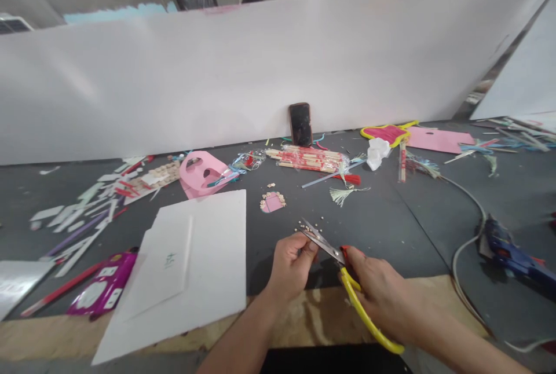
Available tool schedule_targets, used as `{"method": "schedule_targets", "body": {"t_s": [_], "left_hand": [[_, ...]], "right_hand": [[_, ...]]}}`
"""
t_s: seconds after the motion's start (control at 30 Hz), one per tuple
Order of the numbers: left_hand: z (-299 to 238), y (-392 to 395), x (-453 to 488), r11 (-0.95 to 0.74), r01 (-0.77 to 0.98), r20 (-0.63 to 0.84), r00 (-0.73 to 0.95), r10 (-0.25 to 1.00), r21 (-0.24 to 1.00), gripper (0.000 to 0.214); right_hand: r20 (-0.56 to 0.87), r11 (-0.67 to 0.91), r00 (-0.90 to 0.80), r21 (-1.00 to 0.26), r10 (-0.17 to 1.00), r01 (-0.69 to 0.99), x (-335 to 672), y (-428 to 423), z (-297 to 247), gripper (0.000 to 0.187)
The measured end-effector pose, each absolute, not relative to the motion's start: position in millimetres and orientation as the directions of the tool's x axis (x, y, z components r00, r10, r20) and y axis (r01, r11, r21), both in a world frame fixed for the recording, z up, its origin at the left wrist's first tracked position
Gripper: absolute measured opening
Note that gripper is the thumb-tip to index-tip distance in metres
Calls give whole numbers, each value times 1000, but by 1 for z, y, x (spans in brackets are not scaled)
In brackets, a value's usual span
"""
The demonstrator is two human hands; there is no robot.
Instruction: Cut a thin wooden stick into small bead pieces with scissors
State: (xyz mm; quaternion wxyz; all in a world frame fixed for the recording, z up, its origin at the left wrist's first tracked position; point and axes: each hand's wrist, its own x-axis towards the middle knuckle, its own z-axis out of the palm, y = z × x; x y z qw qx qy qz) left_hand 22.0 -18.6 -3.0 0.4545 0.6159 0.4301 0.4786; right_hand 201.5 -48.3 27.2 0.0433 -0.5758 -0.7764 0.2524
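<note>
My right hand (pixel 377 287) grips scissors (pixel 356 299) with yellow handles, their blades parted and pointing up to the left. The blades reach over the fingertips of my left hand (pixel 292 264), which is closed in a pinch. Whatever it pinches is too small or too hidden to name. Just beyond the blades, several tiny pale pieces (pixel 309 227) lie scattered on the dark table. A little farther back sits a small pink piece (pixel 273 202) edged with more of these pale bits.
White sheets (pixel 212 258) and a purple packet (pixel 104 284) lie to the left, near a pink cutout (pixel 204 171) and paper strips. At the back, a phone (pixel 300 124) leans on a white panel (pixel 217 73). A corded blue glue gun (pixel 516 258) rests at right.
</note>
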Motion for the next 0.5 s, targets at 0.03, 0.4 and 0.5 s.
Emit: {"method": "schedule_targets", "body": {"t_s": [0.03, 0.4, 0.5], "left_hand": [[-3, -19, 22, -215, 96, 197, 167, 966, 972, 38], [-7, -16, 24, -137, 62, 127, 137, 982, 989, 37], [-6, -16, 26, -82, -1, 82, 81, 993, 997, 28]], "right_hand": [[-217, 214, -339, -451, 916, 866, 202, -48, 28, 14], [-106, 266, -334, -402, 937, 876, 204, -45, 24, 17], [-97, 258, -308, -349, 946, 901, 205, -43, 23, 23]]}}
